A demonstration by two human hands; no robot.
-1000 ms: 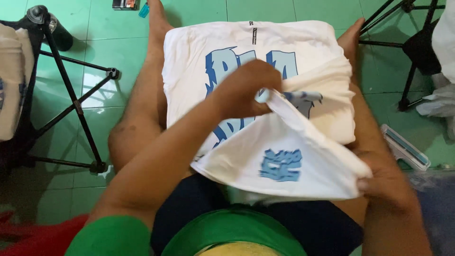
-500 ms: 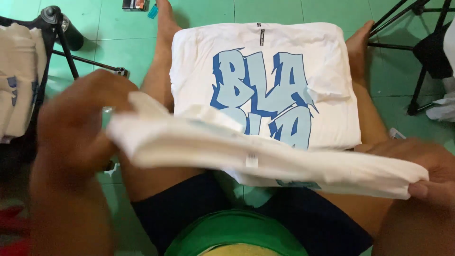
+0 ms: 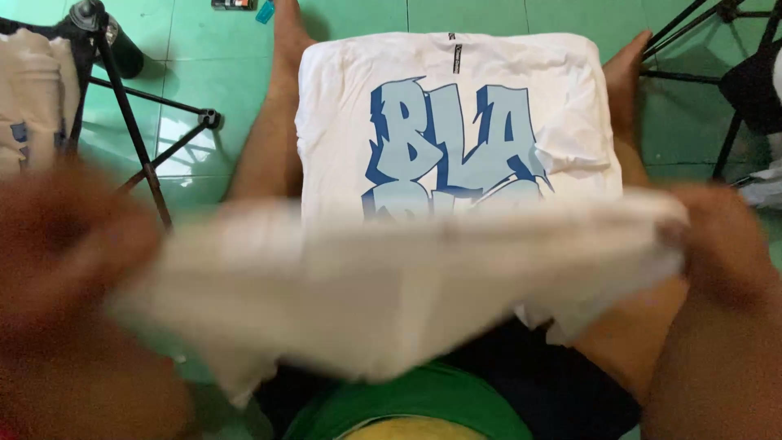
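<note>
From the head view I see my left hand (image 3: 69,244) and my right hand (image 3: 721,244) stretching a folded white garment (image 3: 391,285) between them, level across my lap and heavily blurred. Each hand grips one end of the garment, but the blur is too strong for me to tell how the fingers sit.

Beyond it, a second white T-shirt (image 3: 456,122) with a big blue graphic lies flat over my outstretched legs, its far edge near my feet and its near edge hidden behind the held garment. The green tiled floor (image 3: 220,73) carries everything. On the left, a black tripod (image 3: 134,122) stands close beside my left leg, with a pile of pale cloth (image 3: 32,106) at the left edge. More black stand legs (image 3: 717,81) crowd the upper right corner. Open floor shows mainly between the tripod and my left leg.
</note>
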